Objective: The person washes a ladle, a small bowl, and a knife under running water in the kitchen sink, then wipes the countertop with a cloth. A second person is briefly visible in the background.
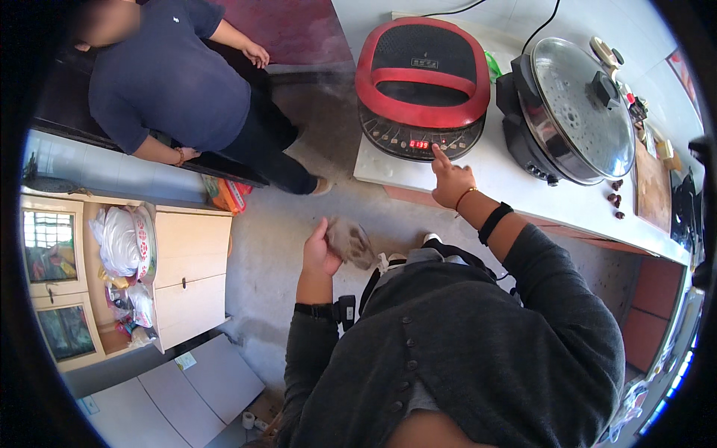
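Note:
With one finger extended, my right hand (452, 180) touches the control panel at the front of a red and black electric baking pan (423, 101). The pan's lid is down and its red display is lit. My left hand (321, 249) holds a clear container or bag (352, 242) with brownish contents, low over the floor and left of my body; its exact kind is hard to tell. On the white counter (381, 165), to the right of the baking pan, stands a large electric pot (577, 112) with a glass lid.
Small dark brown pieces (614, 200) lie beside a wooden cutting board (652, 185) at the right. A person (173, 78) in dark clothes stands at the upper left. A pale cabinet (190, 246) holding bags is at the left, with an orange bag (227, 193) above it.

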The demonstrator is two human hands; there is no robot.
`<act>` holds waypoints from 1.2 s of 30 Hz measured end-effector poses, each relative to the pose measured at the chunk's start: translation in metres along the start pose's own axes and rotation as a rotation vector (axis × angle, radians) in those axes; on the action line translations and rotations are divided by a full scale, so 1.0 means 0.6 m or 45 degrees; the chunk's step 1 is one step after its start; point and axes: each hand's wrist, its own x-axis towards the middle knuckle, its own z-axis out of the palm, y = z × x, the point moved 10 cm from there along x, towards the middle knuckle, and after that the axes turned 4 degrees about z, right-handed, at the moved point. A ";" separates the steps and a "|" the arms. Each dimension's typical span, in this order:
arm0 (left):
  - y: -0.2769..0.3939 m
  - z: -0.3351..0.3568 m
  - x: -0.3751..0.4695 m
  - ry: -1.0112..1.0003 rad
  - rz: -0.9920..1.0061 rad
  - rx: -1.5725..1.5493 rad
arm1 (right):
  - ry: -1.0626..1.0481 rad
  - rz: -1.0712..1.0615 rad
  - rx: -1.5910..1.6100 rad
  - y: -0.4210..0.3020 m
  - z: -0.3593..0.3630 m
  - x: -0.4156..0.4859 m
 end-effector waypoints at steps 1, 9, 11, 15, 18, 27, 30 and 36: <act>0.006 0.015 0.010 0.010 0.022 -0.011 | -0.051 0.011 -0.012 0.002 0.007 0.000; -0.045 0.150 0.123 -0.114 0.160 0.106 | 0.023 -0.074 0.005 0.001 -0.004 0.005; -0.049 0.167 0.169 -0.153 0.408 0.545 | 0.034 -0.107 0.010 0.003 -0.004 0.009; -0.053 0.224 0.188 -0.356 1.190 1.891 | 0.002 -0.158 0.077 0.011 0.002 0.017; -0.092 0.219 0.191 -0.408 1.223 2.337 | 0.059 -0.258 0.155 0.012 -0.005 0.017; -0.092 0.186 0.230 -0.329 0.763 2.916 | 0.038 -0.276 0.033 0.012 0.007 0.017; -0.078 0.187 0.242 -0.357 0.805 2.967 | 0.161 -0.245 0.118 0.006 -0.006 0.015; -0.047 0.185 0.271 -0.165 0.881 2.917 | 0.136 -0.071 0.116 0.005 0.003 0.014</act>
